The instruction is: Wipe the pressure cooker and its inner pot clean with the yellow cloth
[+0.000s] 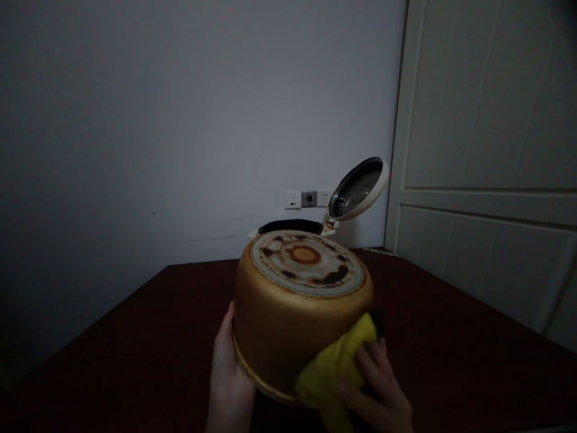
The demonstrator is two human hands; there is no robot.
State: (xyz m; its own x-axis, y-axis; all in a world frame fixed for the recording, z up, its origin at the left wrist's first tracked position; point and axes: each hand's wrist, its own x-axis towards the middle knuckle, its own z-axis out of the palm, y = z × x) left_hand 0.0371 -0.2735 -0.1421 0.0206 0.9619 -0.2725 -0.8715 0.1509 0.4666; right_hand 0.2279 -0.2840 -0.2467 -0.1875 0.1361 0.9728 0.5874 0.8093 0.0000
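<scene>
A gold-coloured rice cooker inner pot (288, 322) is held upside down and tilted, its stained grey base facing up and toward me. My left hand (231, 364) grips the pot by its lower left side near the rim; most of those fingers are hidden behind it. A yellow cloth (336, 367) is bunched in my right hand (376, 385) and pressed against the pot's lower right wall. The right hand is slightly blurred. Behind the pot stands the rice cooker (291, 226), with its lid (359, 187) raised; the pot hides most of its body.
A dark red table (180, 337) spreads beneath everything. Its back edge meets a pale wall (180, 120) carrying sockets (309, 199). On the right, a light panelled door or cabinet front (478, 144) borders the table. The scene is dim.
</scene>
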